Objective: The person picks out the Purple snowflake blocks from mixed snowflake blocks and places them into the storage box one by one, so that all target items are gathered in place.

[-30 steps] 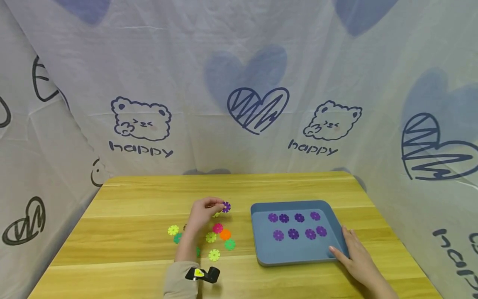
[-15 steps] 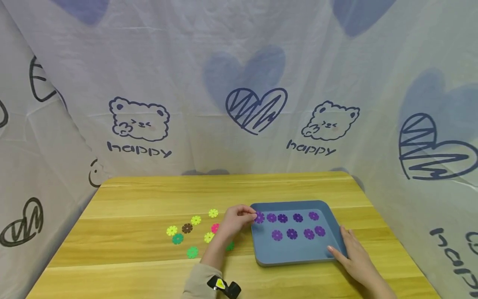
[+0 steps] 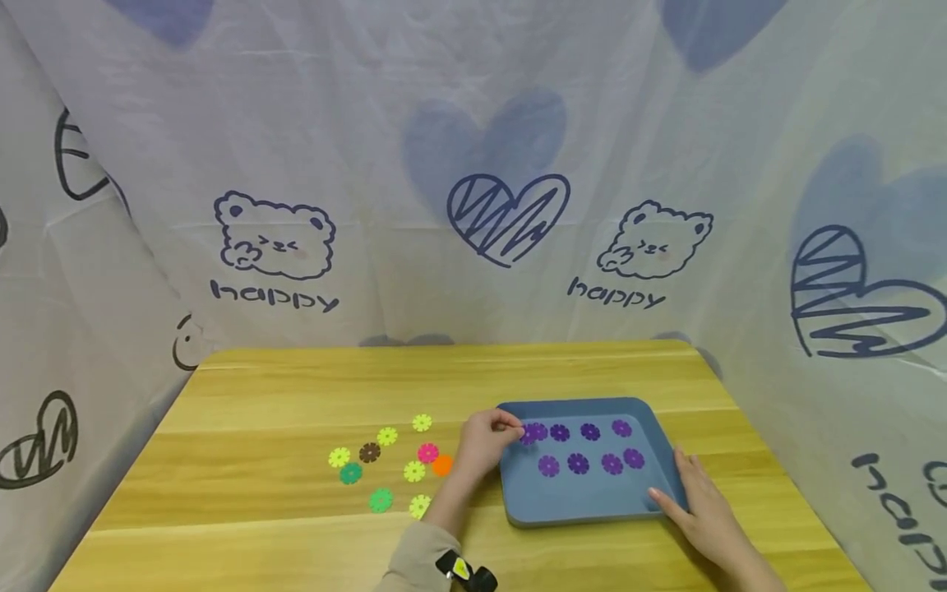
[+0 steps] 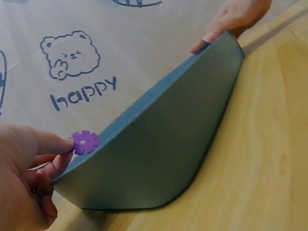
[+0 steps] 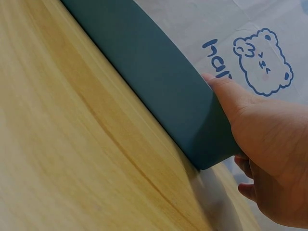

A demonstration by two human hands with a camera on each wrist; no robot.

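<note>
My left hand (image 3: 482, 444) pinches a purple flower-shaped disc (image 4: 86, 143) with a small hole and notched rim, between thumb and index finger. It holds the disc over the left side of a blue-grey tray (image 3: 577, 500). Inside the tray lie several purple discs (image 3: 578, 464) in two rough rows; in the head view the held one overlaps the leftmost of the back row. My right hand (image 3: 709, 518) grips the tray's right side by the near corner, thumb over the rim and fingers along the outside, as the right wrist view also shows the tray wall (image 5: 159, 86).
Left of the tray, loose discs lie on the wooden table (image 3: 222, 543): several yellow ones (image 3: 388, 437), green ones (image 3: 381, 500), a brown one (image 3: 370, 452), a pink one (image 3: 427, 453) and an orange one (image 3: 442, 465). A printed cloth (image 3: 399, 288) hangs behind and at both sides.
My left hand has carried the purple disc rightward from among the loose discs, across the tray's left rim and slightly further in. My right hand has kept its grip on the tray.
</note>
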